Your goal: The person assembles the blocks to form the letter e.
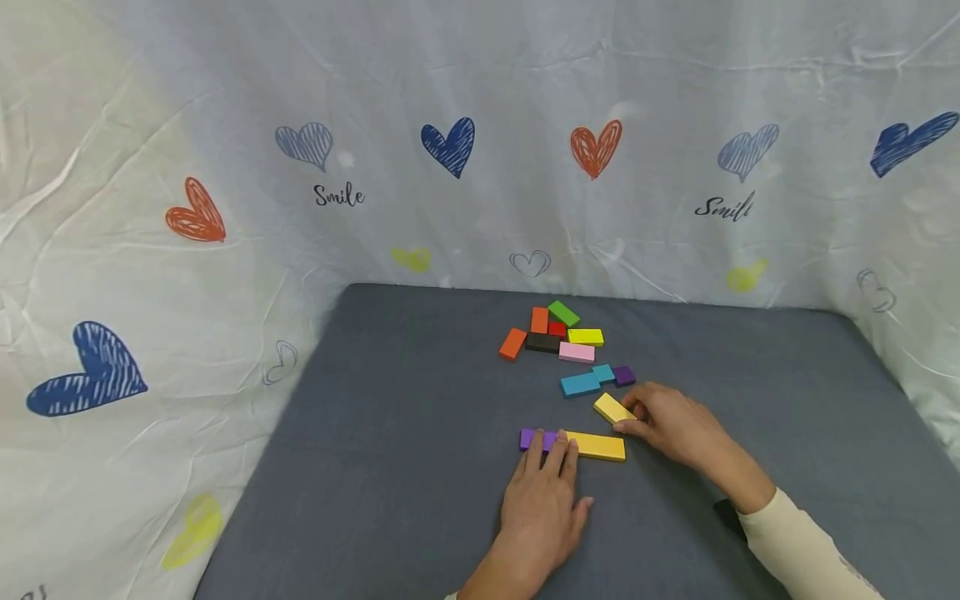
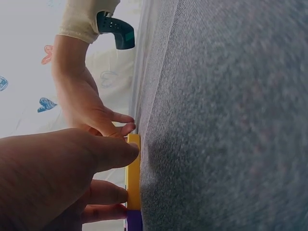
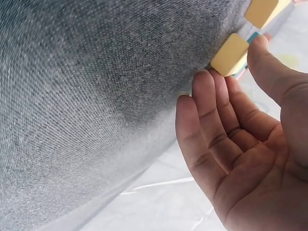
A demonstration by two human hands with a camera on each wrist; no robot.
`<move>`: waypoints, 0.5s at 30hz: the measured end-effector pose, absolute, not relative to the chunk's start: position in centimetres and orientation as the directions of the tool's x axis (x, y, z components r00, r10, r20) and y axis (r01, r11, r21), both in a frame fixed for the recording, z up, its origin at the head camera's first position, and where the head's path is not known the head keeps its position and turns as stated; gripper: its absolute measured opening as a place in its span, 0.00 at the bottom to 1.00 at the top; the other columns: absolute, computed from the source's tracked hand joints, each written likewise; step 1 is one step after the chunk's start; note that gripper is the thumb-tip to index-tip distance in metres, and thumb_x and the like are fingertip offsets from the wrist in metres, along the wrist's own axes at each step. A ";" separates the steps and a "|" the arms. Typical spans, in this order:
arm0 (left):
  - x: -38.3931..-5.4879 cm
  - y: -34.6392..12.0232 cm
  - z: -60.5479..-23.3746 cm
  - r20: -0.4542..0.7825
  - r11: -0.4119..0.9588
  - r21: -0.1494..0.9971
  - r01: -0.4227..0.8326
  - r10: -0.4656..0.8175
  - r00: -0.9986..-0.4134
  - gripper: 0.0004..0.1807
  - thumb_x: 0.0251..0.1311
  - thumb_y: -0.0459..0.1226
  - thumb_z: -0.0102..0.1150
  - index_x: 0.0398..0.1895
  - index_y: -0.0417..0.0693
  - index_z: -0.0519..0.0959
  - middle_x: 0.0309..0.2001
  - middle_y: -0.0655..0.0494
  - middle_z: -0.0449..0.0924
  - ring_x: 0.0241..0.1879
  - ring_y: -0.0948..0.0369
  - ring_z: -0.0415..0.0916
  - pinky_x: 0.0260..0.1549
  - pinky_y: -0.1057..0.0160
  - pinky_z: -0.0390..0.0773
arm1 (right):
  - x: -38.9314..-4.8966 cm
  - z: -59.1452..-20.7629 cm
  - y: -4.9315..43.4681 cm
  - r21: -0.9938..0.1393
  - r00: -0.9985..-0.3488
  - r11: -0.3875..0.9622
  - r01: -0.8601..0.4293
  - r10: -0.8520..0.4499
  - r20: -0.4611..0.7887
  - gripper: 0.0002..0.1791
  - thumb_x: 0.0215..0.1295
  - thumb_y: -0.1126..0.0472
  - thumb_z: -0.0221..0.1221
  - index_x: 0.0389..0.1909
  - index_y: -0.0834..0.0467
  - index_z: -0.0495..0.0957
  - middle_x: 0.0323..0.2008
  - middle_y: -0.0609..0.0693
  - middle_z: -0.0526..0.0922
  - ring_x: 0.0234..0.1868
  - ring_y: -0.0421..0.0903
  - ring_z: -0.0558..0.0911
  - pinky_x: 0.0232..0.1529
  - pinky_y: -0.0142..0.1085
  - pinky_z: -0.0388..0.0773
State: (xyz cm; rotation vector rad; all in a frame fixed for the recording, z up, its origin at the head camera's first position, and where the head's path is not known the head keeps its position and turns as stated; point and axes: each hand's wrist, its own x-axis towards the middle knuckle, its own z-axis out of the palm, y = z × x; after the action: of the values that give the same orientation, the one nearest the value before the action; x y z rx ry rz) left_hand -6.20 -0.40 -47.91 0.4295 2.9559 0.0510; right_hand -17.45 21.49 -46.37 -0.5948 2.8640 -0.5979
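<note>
Pinching the pale yellow block (image 1: pixel 613 407), the right hand (image 1: pixel 678 429) has thumb and fingertips on its near-right end, gap about one block wide. Block's long axis runs diagonally in the head view, far-left to near-right; its free end points far-left, toward the blue block (image 1: pixel 581 384). Location: right of centre on the grey tabletop (image 1: pixel 397 417), just beyond the right half of the golden-yellow block (image 1: pixel 602 447) and visibly apart from it. Right wrist view has it between thumb and fingers, remaining fingers bent and slightly apart; cannot tell there whether it's lifted. Left hand (image 1: pixel 540 508) is palm down, fingers extended and a little spread, thumb out to the side, no grip. Its fingertips rest on the purple block (image 1: pixel 528 439) and around the joint with the golden-yellow block. Those two form a straight row, end to end, long axis left-right, dipping slightly toward the near side at the right; left wrist view shows the ends meeting. Farther out, the blue block angles up to the right, touching the small teal block (image 1: pixel 603 373), with the dark purple block (image 1: pixel 624 377) at its right. Beyond that sits a loose group: orange, green, red, bright yellow, black and pink blocks (image 1: pixel 577 352), pointing various ways.
</note>
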 end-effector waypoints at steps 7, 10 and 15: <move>-6.1 -0.1 -47.9 -0.176 0.962 0.029 0.270 0.271 -0.946 0.43 0.73 0.66 0.52 0.84 0.59 0.62 0.83 0.60 0.56 0.83 0.51 0.51 0.77 0.53 0.61 | -17.2 -46.4 21.6 -0.422 -0.906 0.841 -0.338 -0.412 -0.095 0.15 0.63 0.48 0.75 0.40 0.53 0.85 0.30 0.44 0.77 0.28 0.41 0.73 0.28 0.37 0.71; -6.1 0.0 -48.0 -0.182 0.962 0.017 0.274 0.273 -0.945 0.43 0.73 0.67 0.52 0.84 0.59 0.61 0.83 0.60 0.56 0.83 0.51 0.51 0.78 0.52 0.60 | -17.1 -46.4 21.5 -0.429 -0.907 0.842 -0.328 -0.408 -0.107 0.15 0.63 0.48 0.75 0.41 0.53 0.85 0.31 0.44 0.77 0.28 0.41 0.73 0.29 0.37 0.72; -6.2 0.0 -48.0 -0.189 0.960 -0.003 0.279 0.273 -0.943 0.44 0.73 0.68 0.50 0.85 0.59 0.60 0.84 0.59 0.55 0.83 0.50 0.51 0.78 0.51 0.59 | -17.0 -46.4 21.6 -0.439 -0.907 0.836 -0.327 -0.408 -0.102 0.15 0.64 0.49 0.75 0.41 0.54 0.85 0.30 0.44 0.78 0.28 0.41 0.74 0.29 0.37 0.73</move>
State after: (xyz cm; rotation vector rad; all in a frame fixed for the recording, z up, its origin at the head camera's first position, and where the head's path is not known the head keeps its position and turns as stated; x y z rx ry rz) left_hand -6.18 0.02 -47.99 0.4156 2.9240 -0.0445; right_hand -17.03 21.58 -46.37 -0.5717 2.8250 -0.6253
